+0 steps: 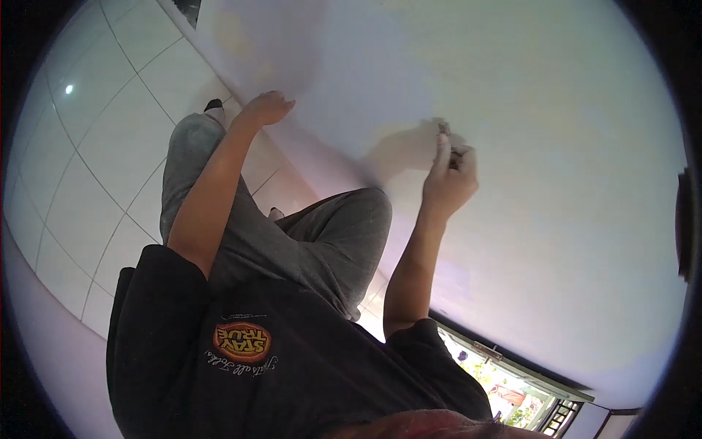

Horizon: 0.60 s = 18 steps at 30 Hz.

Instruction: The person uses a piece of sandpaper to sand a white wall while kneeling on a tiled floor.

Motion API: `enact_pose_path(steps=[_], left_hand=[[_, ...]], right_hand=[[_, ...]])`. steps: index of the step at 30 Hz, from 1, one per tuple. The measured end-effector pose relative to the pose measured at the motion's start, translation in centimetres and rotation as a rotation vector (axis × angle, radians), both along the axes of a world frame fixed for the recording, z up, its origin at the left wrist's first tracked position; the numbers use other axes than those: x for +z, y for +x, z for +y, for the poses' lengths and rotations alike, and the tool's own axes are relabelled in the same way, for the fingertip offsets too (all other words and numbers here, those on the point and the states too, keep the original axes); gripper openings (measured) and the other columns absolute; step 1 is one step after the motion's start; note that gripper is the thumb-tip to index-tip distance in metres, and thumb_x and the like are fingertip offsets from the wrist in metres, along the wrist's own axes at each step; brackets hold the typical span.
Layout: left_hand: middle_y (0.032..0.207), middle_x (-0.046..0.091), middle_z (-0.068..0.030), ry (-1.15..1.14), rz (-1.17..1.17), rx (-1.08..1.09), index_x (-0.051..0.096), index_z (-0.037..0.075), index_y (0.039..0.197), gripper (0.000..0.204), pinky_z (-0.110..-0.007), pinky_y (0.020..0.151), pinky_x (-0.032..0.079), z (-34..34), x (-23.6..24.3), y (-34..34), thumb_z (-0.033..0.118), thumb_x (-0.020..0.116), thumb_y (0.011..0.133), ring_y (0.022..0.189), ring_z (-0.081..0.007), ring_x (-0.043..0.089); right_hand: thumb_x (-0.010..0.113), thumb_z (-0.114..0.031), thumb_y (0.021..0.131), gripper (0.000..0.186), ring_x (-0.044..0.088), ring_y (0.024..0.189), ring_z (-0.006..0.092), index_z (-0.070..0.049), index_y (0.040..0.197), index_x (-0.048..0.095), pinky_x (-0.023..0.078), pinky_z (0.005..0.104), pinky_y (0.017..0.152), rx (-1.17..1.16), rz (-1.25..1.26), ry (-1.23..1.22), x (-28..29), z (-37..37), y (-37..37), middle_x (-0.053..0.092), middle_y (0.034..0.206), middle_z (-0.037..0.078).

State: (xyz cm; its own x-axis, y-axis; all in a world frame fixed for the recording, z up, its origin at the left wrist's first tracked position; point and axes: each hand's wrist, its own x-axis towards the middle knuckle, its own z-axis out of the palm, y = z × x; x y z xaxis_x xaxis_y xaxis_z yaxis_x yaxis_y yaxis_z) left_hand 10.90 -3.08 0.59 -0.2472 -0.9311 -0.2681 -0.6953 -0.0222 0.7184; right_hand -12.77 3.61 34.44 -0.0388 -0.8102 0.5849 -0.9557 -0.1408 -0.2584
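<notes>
My right hand [451, 179] is raised close to a pale, smooth wall [541, 168], its fingers curled in. At the tip of the upright thumb it pinches a small brownish object [443, 128], too small and blurred to name. A shadow of this hand falls on the wall to its left. My left hand [268, 108] is farther off, above my bent leg and near the foot of the wall. Its fingers are curled together, and whatever they hold, if anything, is hidden.
My crossed legs in grey trousers [292, 256] rest on the white tiled floor [102, 154], which runs along the wall. At lower right is a bright opening [508, 395] with a frame and greenery beyond. A dark object [684, 223] sticks out at the right edge.
</notes>
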Motion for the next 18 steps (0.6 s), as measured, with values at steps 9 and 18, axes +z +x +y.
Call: enact_pose_path(steps=[9, 18], left_hand=[[0.122, 0.064, -0.0234, -0.022, 0.045, -0.037, 0.063, -0.001, 0.118, 0.054, -0.053, 0.099, 0.047, 0.7, 4.8, -0.7, 0.047, 0.046, 0.101, 0.114, -0.0412, 0.061], [0.120, 0.062, -0.0246, -0.042, -0.015, 0.011, 0.063, -0.001, 0.118, 0.048, -0.051, 0.099, 0.049, 1.7, 5.9, -0.9, 0.038, 0.038, 0.106, 0.110, -0.0431, 0.062]], right_hand=[[0.079, -0.032, 0.087, 0.034, 0.058, 0.046, 0.0090, -0.008, 0.067, 0.066, 0.044, 0.0269, 0.044, -0.042, 0.066, -0.236, -4.6, -1.5, 0.3, 0.067, 0.060, 0.005], [0.079, -0.029, 0.087, 0.030, 0.058, 0.048, 0.0083, -0.008, 0.069, 0.069, 0.045, 0.0282, 0.045, -0.058, -0.098, -0.233, 4.4, -0.8, -0.1, 0.067, 0.059, 0.004]])
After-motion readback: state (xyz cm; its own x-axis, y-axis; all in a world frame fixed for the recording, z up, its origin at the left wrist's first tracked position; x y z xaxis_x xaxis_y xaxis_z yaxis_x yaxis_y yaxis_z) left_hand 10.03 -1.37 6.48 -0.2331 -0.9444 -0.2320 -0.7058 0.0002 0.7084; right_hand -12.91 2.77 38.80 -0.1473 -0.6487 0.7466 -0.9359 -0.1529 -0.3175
